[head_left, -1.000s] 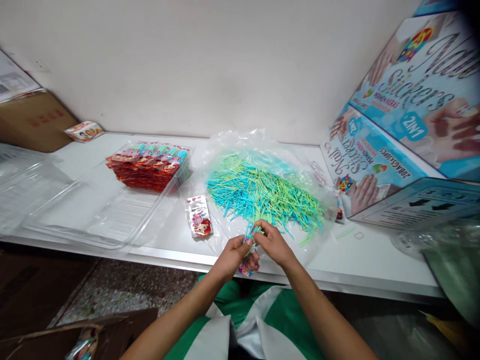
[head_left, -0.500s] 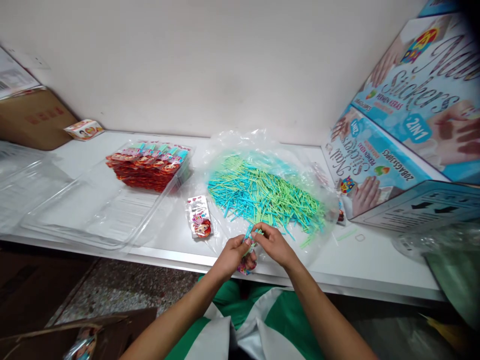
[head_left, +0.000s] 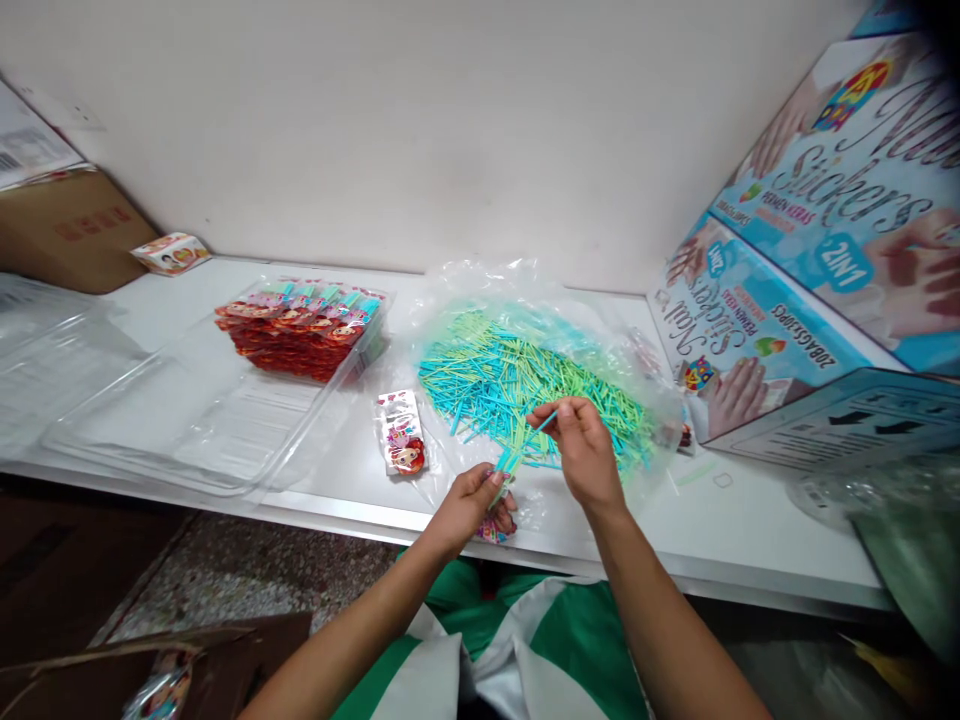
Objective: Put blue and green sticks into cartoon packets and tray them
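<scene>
My left hand (head_left: 466,508) is closed round a small printed packet (head_left: 493,533) at the table's front edge, with a few blue and green sticks (head_left: 508,461) standing out of its top. Up and to the right, my right hand (head_left: 591,458) pinches one thin blue stick (head_left: 545,422) between thumb and finger. Just beyond both hands, a heap of thin blue and green plastic-looking sticks (head_left: 480,385) lies on a clear plastic bag (head_left: 517,275). Left of the heap rests a flat packet with a red-haired doll picture (head_left: 401,434).
A clear plastic tray (head_left: 150,455) on the left has stacked red packets (head_left: 289,350) at its far end. Large blue printed boxes (head_left: 750,330) stand on the right. A brown carton (head_left: 67,225) and a small box (head_left: 171,254) are at the back left.
My right hand has moved up and right, away from my left hand, and now shows a blue stick in its pinch. My left hand keeps the packet in almost the same spot.
</scene>
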A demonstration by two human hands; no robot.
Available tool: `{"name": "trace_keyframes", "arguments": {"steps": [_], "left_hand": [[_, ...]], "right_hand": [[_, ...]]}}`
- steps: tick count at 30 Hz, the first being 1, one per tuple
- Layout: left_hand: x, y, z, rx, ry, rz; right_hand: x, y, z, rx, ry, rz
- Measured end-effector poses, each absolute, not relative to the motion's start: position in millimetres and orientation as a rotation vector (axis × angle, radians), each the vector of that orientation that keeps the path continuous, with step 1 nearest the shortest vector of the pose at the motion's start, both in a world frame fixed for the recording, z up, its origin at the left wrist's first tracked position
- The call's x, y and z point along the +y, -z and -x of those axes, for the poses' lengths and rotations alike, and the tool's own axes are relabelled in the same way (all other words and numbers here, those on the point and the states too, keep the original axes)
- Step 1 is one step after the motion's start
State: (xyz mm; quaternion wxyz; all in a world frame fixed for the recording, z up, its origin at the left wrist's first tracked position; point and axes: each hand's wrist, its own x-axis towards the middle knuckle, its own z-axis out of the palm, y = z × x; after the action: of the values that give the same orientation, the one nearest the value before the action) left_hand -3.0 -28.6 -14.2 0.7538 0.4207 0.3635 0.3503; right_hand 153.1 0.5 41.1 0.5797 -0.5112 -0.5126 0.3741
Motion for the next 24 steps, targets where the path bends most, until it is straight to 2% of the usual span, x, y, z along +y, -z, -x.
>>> {"name": "trace_keyframes", "arguments": {"steps": [6,9,24], "left_hand": [[-19,7,8,0.807,-0.879,-0.912],[-17,3,8,0.798,-0.902,-0.957],[-26,8,15,0.666,-0.884,-0.886]], "right_hand": [[-19,-31,-152,-1.473,-1.122,1.402],[-25,-27,-144,-1.569,-1.171,1.359],[-29,-30,-144,-1.547,-0.694,1.168]]}}
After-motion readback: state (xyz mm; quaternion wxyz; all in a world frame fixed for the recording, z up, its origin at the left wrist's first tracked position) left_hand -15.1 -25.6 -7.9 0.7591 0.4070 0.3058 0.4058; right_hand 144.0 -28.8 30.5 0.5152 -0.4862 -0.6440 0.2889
